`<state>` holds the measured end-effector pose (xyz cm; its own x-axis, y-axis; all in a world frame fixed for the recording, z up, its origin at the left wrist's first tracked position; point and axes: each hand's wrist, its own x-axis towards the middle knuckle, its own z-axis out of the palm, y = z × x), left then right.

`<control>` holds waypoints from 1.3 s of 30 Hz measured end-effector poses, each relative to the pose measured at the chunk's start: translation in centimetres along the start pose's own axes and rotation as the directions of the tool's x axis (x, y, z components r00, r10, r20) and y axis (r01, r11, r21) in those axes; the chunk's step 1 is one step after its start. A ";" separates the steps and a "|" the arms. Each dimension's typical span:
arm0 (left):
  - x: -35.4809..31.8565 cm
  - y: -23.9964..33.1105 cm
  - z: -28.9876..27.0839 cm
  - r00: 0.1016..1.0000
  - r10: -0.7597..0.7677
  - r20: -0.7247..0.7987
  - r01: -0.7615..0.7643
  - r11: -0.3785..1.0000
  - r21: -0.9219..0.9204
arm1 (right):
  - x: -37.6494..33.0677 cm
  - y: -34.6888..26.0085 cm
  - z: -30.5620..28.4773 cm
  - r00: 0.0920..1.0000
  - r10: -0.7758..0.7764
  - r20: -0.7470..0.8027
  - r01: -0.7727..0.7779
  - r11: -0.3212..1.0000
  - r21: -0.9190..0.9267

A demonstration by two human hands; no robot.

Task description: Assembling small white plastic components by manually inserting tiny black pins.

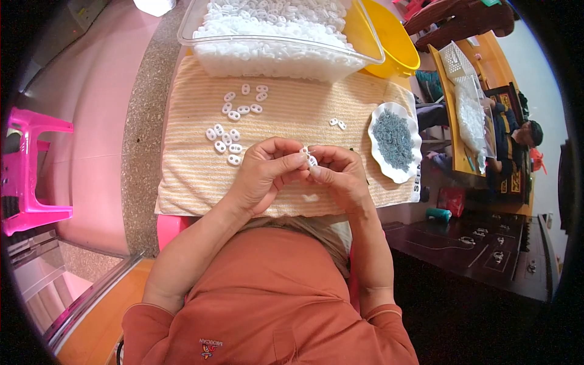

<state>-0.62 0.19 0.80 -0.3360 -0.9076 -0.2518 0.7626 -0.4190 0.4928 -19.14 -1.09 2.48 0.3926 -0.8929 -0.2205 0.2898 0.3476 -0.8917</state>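
Note:
Over the near part of the striped towel, my left hand (267,170) and my right hand (339,175) meet with thumbs and forefingers pinched. My right fingers grip a small white oval piece with two holes (312,162). Between my left thumb and forefinger is another small white piece (304,149), partly hidden by the fingertips. Whether the two pieces are joined cannot be made out. Left of my hands lie several loose white two-hole ovals (235,148), with another loose group (244,109) farther off. Beyond my right hand rest two small white pieces (337,123).
A clear plastic bin (280,58) heaped with white pieces stands at the far edge, beside a yellow basin (389,36). On the right, a scalloped white dish (415,143) holds many tiny grey-blue bits. A pink stool (36,170) stands left; another person (517,134) sits far right.

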 end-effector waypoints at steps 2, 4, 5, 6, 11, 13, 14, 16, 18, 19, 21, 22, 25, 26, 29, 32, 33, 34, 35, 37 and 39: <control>-0.1 0.0 0.0 1.000 -0.009 -0.011 0.009 1.000 0.015 | 0.0 -0.1 0.0 0.999 0.036 0.010 -0.036 0.998 -0.046; 0.0 0.0 0.0 1.000 -0.011 -0.008 0.011 1.000 0.020 | 0.0 -0.2 -0.2 0.999 0.038 0.021 -0.037 0.998 -0.055; 0.0 0.0 0.0 1.000 -0.010 -0.006 0.011 1.000 0.026 | 0.0 -0.2 -0.2 0.999 0.039 0.033 -0.037 0.997 -0.065; 0.0 -0.1 -0.1 1.000 -0.012 -0.007 0.012 1.000 0.025 | 0.0 -0.2 -0.2 0.999 0.040 0.033 -0.038 0.997 -0.065; 0.1 -0.3 -0.1 1.000 0.015 0.013 -0.016 0.997 0.080 | 0.0 -0.2 0.0 0.999 -0.043 -0.011 0.043 0.999 -0.022; -0.1 -0.2 0.1 1.000 0.008 -0.011 -0.007 0.997 0.081 | 0.1 -0.1 -0.5 0.998 -0.062 -0.010 0.061 0.996 -0.059; -0.1 -0.2 0.2 0.999 0.003 -0.033 -0.001 0.997 0.082 | 0.2 0.0 -0.6 0.997 -0.083 -0.008 0.082 0.992 -0.099; 0.0 -0.3 0.2 0.999 0.005 -0.035 -0.002 0.996 0.091 | 0.1 -0.4 -0.3 0.997 -0.065 -0.031 0.063 0.996 -0.059; 0.0 -0.4 0.1 0.999 0.006 -0.036 -0.002 0.995 0.101 | 0.0 -0.4 -0.3 0.997 -0.047 -0.053 0.046 0.999 -0.019; 0.1 -0.6 -0.1 1.000 0.012 -0.027 -0.009 0.994 0.109 | 0.0 -0.5 -0.4 0.997 -0.054 -0.063 0.051 0.998 -0.045; 0.2 -0.7 -0.1 1.000 0.015 -0.022 -0.012 0.993 0.116 | 0.0 -0.4 -0.7 0.996 -0.058 -0.074 0.053 0.996 -0.069; 0.1 -0.6 0.0 1.000 0.013 -0.023 -0.010 0.992 0.126 | 0.0 -0.3 -0.9 0.995 -0.067 -0.075 0.060 0.994 -0.088; 0.1 -0.5 0.2 1.000 0.011 -0.028 -0.007 0.990 0.140 | 0.1 -0.1 -1.1 0.995 -0.075 -0.068 0.067 0.992 -0.107; 0.1 -0.5 0.2 1.000 0.013 -0.028 -0.008 0.990 0.144 | 0.2 0.0 -1.2 0.995 -0.078 -0.061 0.071 0.991 -0.110; 0.0 -0.5 0.2 0.999 0.019 -0.038 -0.012 0.986 0.164 | 0.1 0.0 -1.0 0.995 -0.072 -0.067 0.064 0.992 -0.111; 0.1 -0.5 0.3 0.998 0.011 -0.057 -0.002 0.987 0.161 | 0.1 -0.2 -0.9 0.993 -0.083 -0.084 0.075 0.992 -0.103; 0.0 -0.4 0.4 0.998 0.010 -0.058 -0.001 0.987 0.161 | 0.0 -0.2 -0.9 0.993 -0.082 -0.084 0.073 0.992 -0.103; 0.0 -0.4 0.4 0.998 0.006 -0.065 0.005 0.986 0.169 | 0.0 -0.2 -1.0 0.993 -0.088 -0.077 0.078 0.989 -0.123; 0.0 -0.4 0.5 0.997 0.002 -0.072 0.011 0.984 0.177 | 0.0 -0.1 -1.1 0.993 -0.095 -0.070 0.084 0.986 -0.143; 0.0 -0.4 0.5 0.997 0.006 -0.076 0.008 0.984 0.177 | 0.0 -0.1 -1.0 0.993 -0.094 -0.066 0.084 0.987 -0.137; 0.0 -0.5 0.5 0.997 0.010 -0.080 0.004 0.984 0.178 | 0.0 -0.1 -1.1 0.994 -0.094 -0.062 0.085 0.988 -0.132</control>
<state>-1.26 0.37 0.96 -0.2829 -0.9068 -0.3125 0.6505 -0.4208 0.6322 -20.07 -1.47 2.14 0.3083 -0.9378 -0.1598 0.2041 0.2292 -0.9517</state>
